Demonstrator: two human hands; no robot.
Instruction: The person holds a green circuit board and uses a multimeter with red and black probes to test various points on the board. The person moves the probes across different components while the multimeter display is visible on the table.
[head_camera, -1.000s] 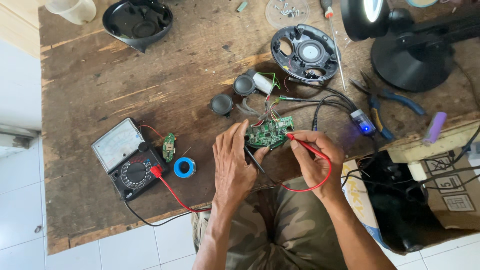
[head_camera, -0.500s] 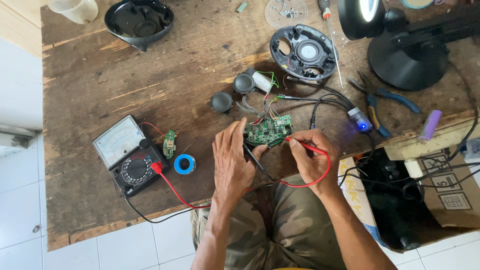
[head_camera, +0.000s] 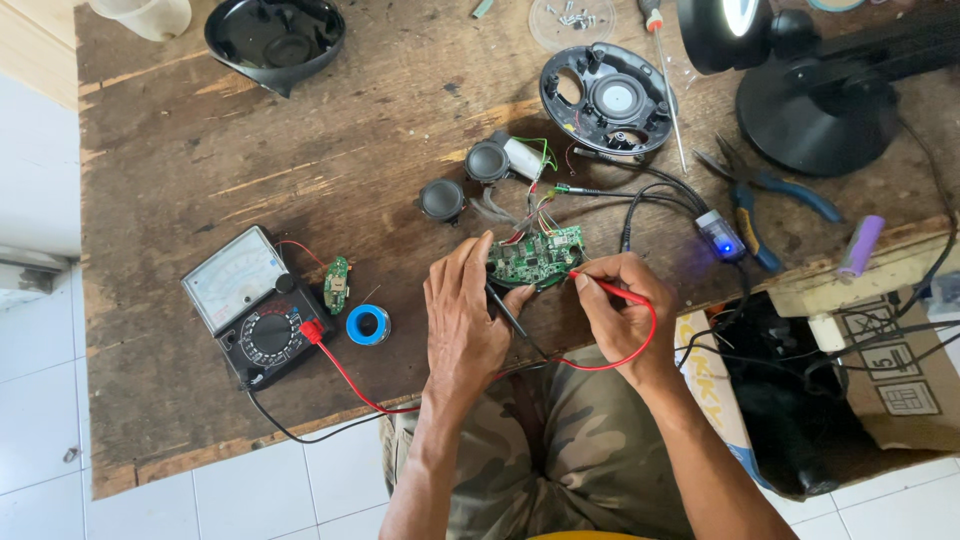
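Holding a green circuit board (head_camera: 537, 256) near the table's (head_camera: 200, 150) middle: left hand (head_camera: 462, 318) steadying its edge, black probe (head_camera: 507, 311) tucked under the fingers. Right hand (head_camera: 618, 315) pinching the red probe (head_camera: 610, 289), tip pressing the board at its 4 o'clock corner. Sitting at 9 o'clock: analog multimeter (head_camera: 252, 305), blue solder spool (head_camera: 368, 324) just beside. Resting at 12 o'clock: two small speakers (head_camera: 487, 161).

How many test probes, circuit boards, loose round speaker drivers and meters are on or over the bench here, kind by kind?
Test probes: 2, red probe in the right hand, black probe under the left hand
Circuit boards: 2, large board, small board
Loose speaker drivers: 2, and
Meters: 1, analog multimeter
Total: 7
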